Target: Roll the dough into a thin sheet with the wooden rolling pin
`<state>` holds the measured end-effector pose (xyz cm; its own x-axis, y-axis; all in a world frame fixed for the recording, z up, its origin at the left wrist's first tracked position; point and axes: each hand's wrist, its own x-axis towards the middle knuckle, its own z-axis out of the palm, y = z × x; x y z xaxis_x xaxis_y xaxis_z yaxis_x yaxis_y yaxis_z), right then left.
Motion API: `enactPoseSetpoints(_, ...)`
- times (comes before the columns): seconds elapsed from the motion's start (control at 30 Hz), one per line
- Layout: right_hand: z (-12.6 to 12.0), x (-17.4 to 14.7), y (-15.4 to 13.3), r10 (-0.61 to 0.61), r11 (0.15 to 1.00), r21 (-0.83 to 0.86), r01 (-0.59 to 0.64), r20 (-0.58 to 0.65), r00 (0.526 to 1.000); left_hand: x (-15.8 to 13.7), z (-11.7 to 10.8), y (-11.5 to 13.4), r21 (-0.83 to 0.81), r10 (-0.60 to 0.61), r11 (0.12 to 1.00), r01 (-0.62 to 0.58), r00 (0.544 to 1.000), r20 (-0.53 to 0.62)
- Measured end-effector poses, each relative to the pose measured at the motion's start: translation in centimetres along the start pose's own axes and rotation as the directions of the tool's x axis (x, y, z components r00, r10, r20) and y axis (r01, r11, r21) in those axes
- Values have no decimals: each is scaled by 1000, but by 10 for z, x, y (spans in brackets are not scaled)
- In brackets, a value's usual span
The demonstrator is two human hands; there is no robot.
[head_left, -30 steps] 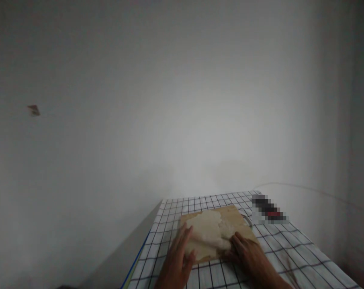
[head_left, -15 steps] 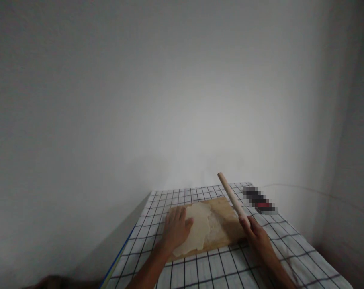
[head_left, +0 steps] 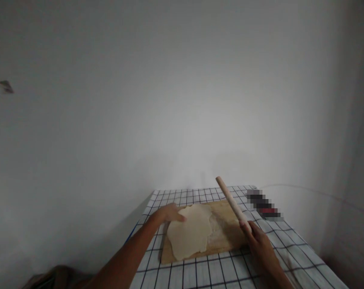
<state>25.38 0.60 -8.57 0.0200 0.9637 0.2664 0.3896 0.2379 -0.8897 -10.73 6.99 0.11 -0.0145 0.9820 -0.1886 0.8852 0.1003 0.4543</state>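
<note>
A thin, irregular sheet of dough (head_left: pixel 191 233) lies flat over the left part of a wooden board (head_left: pixel 227 228). My left hand (head_left: pixel 170 212) is at the far left edge of the dough, its thumb stretched out over the top and apart from the fingers. Those fingers are foreshortened and partly hidden. Wrapped around the near end of a pale wooden rolling pin (head_left: pixel 232 200) is my right hand (head_left: pixel 257 237). The pin is tilted, its free end pointing up and away to the left, held above the board's right side.
A white tablecloth with dark grid lines (head_left: pixel 207 273) covers the table under the board. At the table's right edge sits a blurred-out dark and red item (head_left: pixel 264 205). A pale wall (head_left: pixel 182 100) rises behind the table, with a small mark (head_left: pixel 5 86) at its left.
My left hand has slid away from me and left, off the dough's middle to its far left edge, uncovering more dough. My right hand keeps the rolling pin in nearly the same place.
</note>
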Motion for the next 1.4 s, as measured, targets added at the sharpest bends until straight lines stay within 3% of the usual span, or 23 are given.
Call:
enactPoseSetpoints(0.1,1,-1,-1,-18,999,26,18,-8,1000,2,5,-2,-228,36,973,-30,999,19)
enactPoseSetpoints(0.27,4,0,2,-36,996,76,38,-28,999,-9,16,-11,-543,80,835,-90,996,-43)
enactPoseSetpoints(0.43,3,1,2,-45,995,86,46,-19,999,-32,21,-14,-676,87,728,-110,994,-69)
enactPoseSetpoints(0.57,1,2,2,-50,996,71,50,-12,999,-43,31,-9,-692,113,711,-125,992,-63)
enactPoseSetpoints(0.67,2,3,3,-51,996,68,52,-9,999,-39,34,0,-648,95,745,-159,986,-134)
enactPoseSetpoints(0.73,3,4,4,-52,996,76,53,-19,998,-34,23,8,-585,98,786,-198,975,-198)
enactPoseSetpoints(0.93,4,4,5,-72,995,65,76,-55,996,-34,-58,62,-225,248,911,-346,894,-373)
enactPoseSetpoints(1.0,4,4,5,-72,995,67,76,-60,996,-41,-70,84,-102,303,923,-372,863,-404)
enactPoseSetpoints(1.07,3,5,5,-70,995,67,75,-67,995,-49,-62,100,-2,355,922,-388,846,-398)
enactPoseSetpoints(1.17,3,5,4,-63,996,65,67,-70,996,-58,-22,107,107,418,908,-406,850,-321)
enactPoseSetpoints(1.27,2,4,3,-58,997,56,62,-69,996,-60,20,92,168,425,903,-395,877,-225)
enactPoseSetpoints(1.4,2,3,-1,-50,997,52,54,-58,997,-55,48,61,202,423,901,-383,880,-217)
